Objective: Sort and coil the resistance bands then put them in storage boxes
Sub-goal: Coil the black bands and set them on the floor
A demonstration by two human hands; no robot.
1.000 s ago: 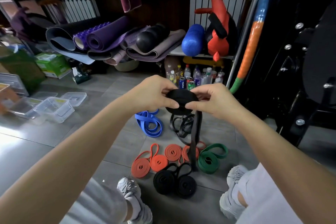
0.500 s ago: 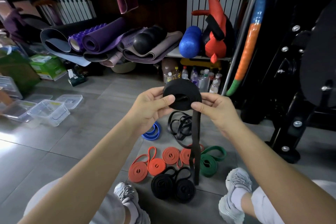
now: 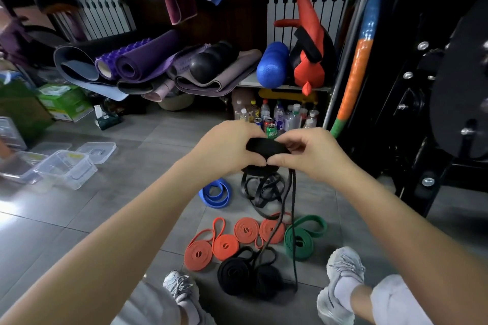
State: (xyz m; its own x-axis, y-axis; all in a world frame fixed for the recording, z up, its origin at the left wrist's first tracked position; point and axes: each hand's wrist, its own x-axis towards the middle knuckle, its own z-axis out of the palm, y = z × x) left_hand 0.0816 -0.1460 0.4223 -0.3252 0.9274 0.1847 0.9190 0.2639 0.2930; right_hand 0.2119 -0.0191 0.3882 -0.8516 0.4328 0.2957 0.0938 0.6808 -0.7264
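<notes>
A partly coiled black band [image 3: 266,145] sits between both hands above the floor, its loose tail [image 3: 293,232] hanging down. My left hand [image 3: 227,149] grips the coil's left side and my right hand [image 3: 307,152] pinches its right side, thumbs meeting below it. On the tiles lie coiled orange bands [image 3: 224,244], two coiled black bands [image 3: 247,276], a green band [image 3: 299,239], a blue band [image 3: 215,192] and an uncoiled black band [image 3: 261,190]. Clear plastic storage boxes [image 3: 66,167] stand at the left.
Rolled mats and foam rollers [image 3: 148,66] are piled at the back, with bottles and cans [image 3: 277,116] under a shelf. A black weight machine [image 3: 435,103] fills the right side. My shoes [image 3: 343,266] flank the coiled bands. Green cartons [image 3: 63,99] stand far left.
The coil, held upright showing its round face half a second ago, is now tilted nearly flat between my hands. The hanging tail has shifted slightly right.
</notes>
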